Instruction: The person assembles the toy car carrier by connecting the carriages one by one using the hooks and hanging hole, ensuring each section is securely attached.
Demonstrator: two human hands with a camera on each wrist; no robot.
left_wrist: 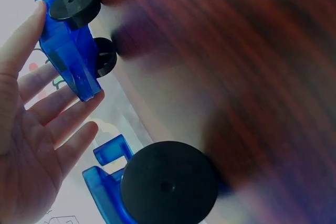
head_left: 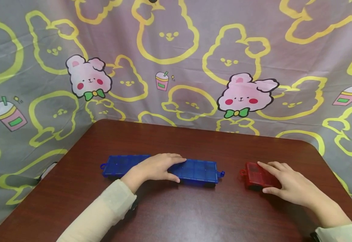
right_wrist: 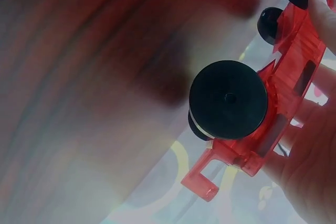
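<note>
Two flat, see-through blue toy wagons stand end to end on the table: a left one and a right one. My left hand lies over where they meet and hides it. It grips the right wagon, thumb on the near side and fingers across to the far side; black wheels show beneath. A blue hook sticks out at the right end, a blue loop at the left. Across a gap, my right hand holds a red toy wagon by its sides. Its red loop faces the blue hook.
All wagons are on a dark reddish-brown wooden table. A grey-pink curtain printed with yellow outlines and rabbit faces hangs behind the table and along both its sides.
</note>
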